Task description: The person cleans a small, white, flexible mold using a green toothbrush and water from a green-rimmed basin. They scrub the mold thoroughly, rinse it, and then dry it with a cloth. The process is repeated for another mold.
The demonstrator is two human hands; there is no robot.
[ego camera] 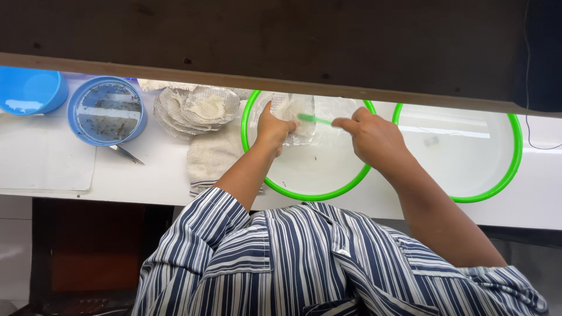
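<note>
My left hand (273, 130) grips a square of fine mesh (297, 117) with a pale lump on it, held over a white basin with a green rim (310, 195) that contains water. My right hand (374, 138) holds a thin green brush (316, 119), its tip touching the mesh piece. Both forearms reach forward from striped blue and white sleeves.
A second green-rimmed white basin (508, 175) sits to the right. A pile of used mesh pieces (196, 108) and a folded cloth (213, 155) lie left of the hands. Further left stand a blue sieve bowl (105, 111), metal tweezers (126, 154) and a blue bowl (29, 90). A dark shelf overhangs the bench.
</note>
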